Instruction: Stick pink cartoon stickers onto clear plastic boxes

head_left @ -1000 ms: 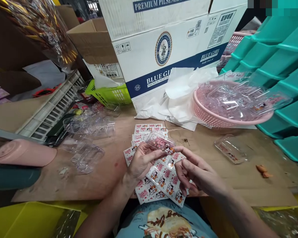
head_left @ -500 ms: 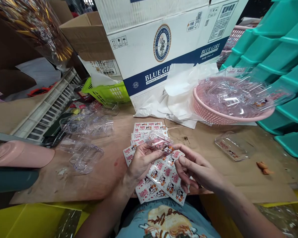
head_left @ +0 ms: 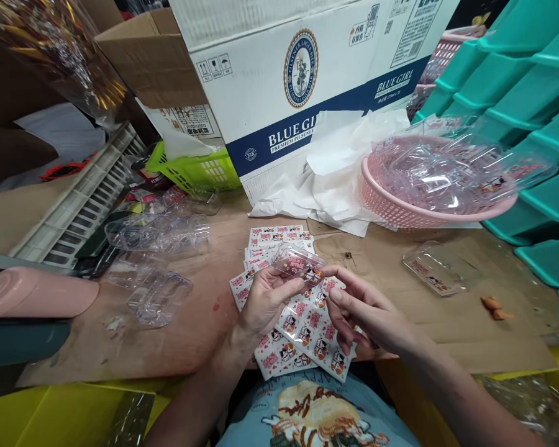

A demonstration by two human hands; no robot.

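Note:
My left hand (head_left: 265, 299) pinches a small clear plastic case (head_left: 294, 262) between thumb and fingers. Stickers with pink lettering and cartoon cats show on the case. The bent fingers of my right hand (head_left: 361, 307) meet the right edge of the case, index finger and thumb closing on its corner. Below both hands lie overlapping sticker sheets (head_left: 302, 329) with the same cats, fanned toward the table's front edge. To the right, another clear case (head_left: 435, 270) with a cat sticker rests on the table.
A pink basket (head_left: 414, 216) heaped with clear cases stands at the back right, beside stacked teal bins (head_left: 549, 211). Crumpled white paper (head_left: 330, 180) lies before a large white carton (head_left: 256, 81). Clear empty cases (head_left: 161, 298) and a pink bottle (head_left: 41, 292) lie left.
The view has shifted slightly. Both hands keep nearly the same place around the clear case, which looks a little more tilted now.

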